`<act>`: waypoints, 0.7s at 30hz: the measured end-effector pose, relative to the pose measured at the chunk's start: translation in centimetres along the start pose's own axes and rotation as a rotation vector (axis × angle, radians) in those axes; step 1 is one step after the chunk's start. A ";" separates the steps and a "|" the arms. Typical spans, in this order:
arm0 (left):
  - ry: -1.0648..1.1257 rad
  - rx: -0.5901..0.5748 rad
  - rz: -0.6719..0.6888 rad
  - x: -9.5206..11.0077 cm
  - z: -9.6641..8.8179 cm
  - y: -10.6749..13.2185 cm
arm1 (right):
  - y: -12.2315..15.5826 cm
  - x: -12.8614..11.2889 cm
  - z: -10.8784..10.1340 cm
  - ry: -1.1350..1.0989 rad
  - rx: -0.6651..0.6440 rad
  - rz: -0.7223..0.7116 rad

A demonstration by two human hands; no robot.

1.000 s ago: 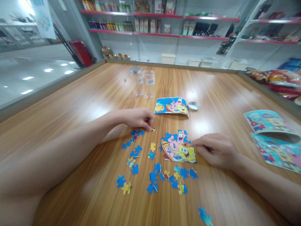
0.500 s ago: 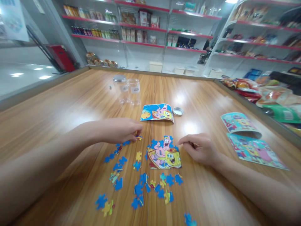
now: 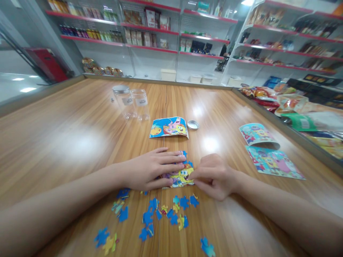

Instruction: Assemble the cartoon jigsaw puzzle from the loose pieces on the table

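My left hand (image 3: 154, 169) flat on puzzle patch (image 3: 182, 176), fingers spread, pinning it. My right hand (image 3: 214, 176) fingers bunched at patch's right edge; cannot tell if holding anything. Best: press straight down, no sliding.

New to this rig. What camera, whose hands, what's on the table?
No robot: a camera worn on a person's head looks forward and down at their own two bare hands. The left hand lies flat on a partly built cartoon puzzle; the right hand touches its right edge with curled fingers, and whether it holds a piece is hidden. Nearer the person, loose pieces lie on the wooden table. Farther off: a picture card, a lid and two clear jars.
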State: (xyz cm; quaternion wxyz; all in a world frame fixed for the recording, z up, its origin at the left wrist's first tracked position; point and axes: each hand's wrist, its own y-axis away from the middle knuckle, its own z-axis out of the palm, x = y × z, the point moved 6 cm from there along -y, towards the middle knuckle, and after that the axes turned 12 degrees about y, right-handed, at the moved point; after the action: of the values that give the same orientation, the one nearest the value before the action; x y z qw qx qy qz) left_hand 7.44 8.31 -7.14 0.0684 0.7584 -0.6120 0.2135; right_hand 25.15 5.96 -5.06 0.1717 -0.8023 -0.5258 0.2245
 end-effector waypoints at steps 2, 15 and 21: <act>0.025 0.011 0.002 -0.3 -0.3 0.2 | -0.2 -1.1 0.4 0.035 -0.044 -0.042; 0.059 0.024 0.008 -0.3 -0.6 0.2 | -0.2 -3.5 2.4 0.052 -0.309 0.002; 0.058 0.013 -0.006 -0.3 -0.5 0.2 | -0.3 -3.5 2.4 0.076 -0.394 0.060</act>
State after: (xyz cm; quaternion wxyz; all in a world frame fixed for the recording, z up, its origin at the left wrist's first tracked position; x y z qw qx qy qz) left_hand 7.07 8.68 -6.80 0.0821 0.7541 -0.6061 0.2392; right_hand 22.38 2.99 -6.30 0.0243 -0.8436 -0.5285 0.0919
